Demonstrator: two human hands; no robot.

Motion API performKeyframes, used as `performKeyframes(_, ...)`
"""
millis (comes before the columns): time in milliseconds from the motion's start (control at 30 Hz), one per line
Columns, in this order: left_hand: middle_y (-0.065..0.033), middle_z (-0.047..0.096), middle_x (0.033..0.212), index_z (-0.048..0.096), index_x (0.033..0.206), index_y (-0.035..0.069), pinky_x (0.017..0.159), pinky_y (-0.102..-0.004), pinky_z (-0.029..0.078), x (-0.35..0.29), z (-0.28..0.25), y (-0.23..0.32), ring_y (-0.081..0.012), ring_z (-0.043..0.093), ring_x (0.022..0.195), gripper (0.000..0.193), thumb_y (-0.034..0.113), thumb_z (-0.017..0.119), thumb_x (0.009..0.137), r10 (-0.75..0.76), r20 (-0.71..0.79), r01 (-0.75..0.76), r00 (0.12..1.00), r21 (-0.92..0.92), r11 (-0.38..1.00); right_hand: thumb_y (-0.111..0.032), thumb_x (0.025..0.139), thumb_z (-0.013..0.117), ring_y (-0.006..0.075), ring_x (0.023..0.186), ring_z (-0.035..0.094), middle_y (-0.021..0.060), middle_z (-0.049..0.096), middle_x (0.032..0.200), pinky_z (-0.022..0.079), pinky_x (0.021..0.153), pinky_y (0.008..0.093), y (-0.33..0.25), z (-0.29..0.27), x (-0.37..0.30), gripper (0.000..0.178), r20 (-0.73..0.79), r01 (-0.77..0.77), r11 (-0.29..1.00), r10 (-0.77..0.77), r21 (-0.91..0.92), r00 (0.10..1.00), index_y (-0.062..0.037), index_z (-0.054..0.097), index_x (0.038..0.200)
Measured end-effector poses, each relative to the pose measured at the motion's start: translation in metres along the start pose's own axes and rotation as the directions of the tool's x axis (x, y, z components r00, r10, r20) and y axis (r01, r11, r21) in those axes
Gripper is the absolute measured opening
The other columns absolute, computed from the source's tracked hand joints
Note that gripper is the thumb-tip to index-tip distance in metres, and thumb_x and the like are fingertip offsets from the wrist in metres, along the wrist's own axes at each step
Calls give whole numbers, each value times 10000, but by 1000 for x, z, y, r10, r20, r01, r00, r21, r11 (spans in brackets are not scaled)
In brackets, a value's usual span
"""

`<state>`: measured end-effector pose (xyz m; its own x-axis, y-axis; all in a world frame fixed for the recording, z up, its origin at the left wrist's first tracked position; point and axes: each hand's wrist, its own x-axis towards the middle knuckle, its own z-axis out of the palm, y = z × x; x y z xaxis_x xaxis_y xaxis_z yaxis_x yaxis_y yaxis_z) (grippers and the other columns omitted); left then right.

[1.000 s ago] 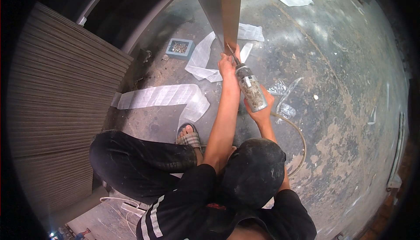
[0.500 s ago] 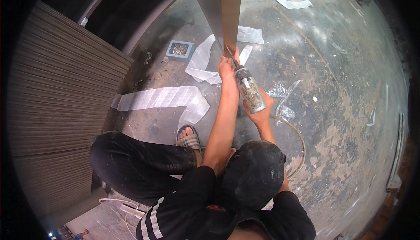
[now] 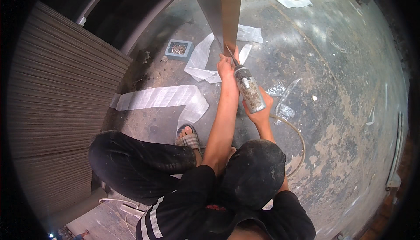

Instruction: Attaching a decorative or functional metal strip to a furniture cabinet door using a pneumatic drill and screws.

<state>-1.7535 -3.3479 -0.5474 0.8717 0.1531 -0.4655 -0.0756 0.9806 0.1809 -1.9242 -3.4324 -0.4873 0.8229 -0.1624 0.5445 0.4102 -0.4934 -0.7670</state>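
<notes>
Crouching with a blue-grey box (image 3: 176, 57) of small metal pieces (image 3: 178, 49) at far left; reaching with the left hand (image 3: 225, 67) to the near end of a metal post (image 3: 231, 15) at far centre, in a hold too hidden to tell; gripping a power driver (image 3: 250, 93) with the right hand (image 3: 262, 111), just right of it; best to align bit (image 3: 232, 56) and driver, press evenly and leave the hose (image 3: 302, 144) slack at right

You are in what looks like a workshop: the bare floor (image 3: 326, 130) is stained and scuffed, a blue-grey box (image 3: 176, 57) of small metal fasteners (image 3: 179, 49) sits on it, a hose (image 3: 302, 142) curves away from your power tool (image 3: 250, 93), and brown ribbed panelling (image 3: 70, 91) fills your left.
</notes>
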Motion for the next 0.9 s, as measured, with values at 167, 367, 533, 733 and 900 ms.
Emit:
performKeyframes(167, -277, 458, 1298, 370, 1260, -156, 1028, -475, 501, 3, 3, 5, -340, 518, 1210, 377, 146, 385, 1035, 11, -22, -12, 1000, -17, 1000, -90, 617, 726, 340, 696, 652, 176, 656, 829, 504, 671, 357, -1, 4, 0, 397, -5, -26, 999, 26, 32, 1000, 27, 646, 989)
performKeyframes(367, -283, 400, 1300, 275, 1315, -140, 960, -545, 550, -12, 10, 1, -361, 492, 1214, 400, 126, 375, 1033, -18, -5, 17, 1000, -147, 989, -90, 624, 731, 329, 713, 664, 177, 667, 848, 510, 687, 351, 6, 1, -4, 401, 3, -39, 999, 39, -6, 999, 30, 648, 998)
performKeyframes(533, -286, 380, 1318, 263, 1333, -133, 950, -545, 557, -16, 10, 4, -359, 486, 1219, 411, 129, 371, 1035, -68, 44, 75, 997, -187, 980, -87, 626, 727, 328, 736, 676, 180, 675, 870, 514, 701, 348, 7, 1, -5, 414, 19, -45, 999, 45, -12, 999, 31, 651, 1015)
performKeyframes(733, -277, 388, 1324, 274, 1315, -136, 955, -546, 552, -11, 8, 10, -376, 480, 1233, 388, 120, 358, 1035, -81, 66, 91, 995, -164, 982, -76, 621, 719, 325, 769, 682, 180, 682, 903, 520, 725, 354, 4, 6, -3, 409, -7, -56, 998, 56, 25, 998, 25, 658, 1013)
performKeyframes(900, -277, 388, 1334, 289, 1314, -125, 974, -564, 532, -16, 12, 6, -379, 462, 1256, 365, 91, 355, 1028, -92, 5, 91, 996, -207, 974, -80, 621, 722, 339, 783, 682, 185, 682, 912, 520, 732, 357, 5, 3, -4, 404, 5, -60, 998, 60, 11, 998, 30, 657, 1004)
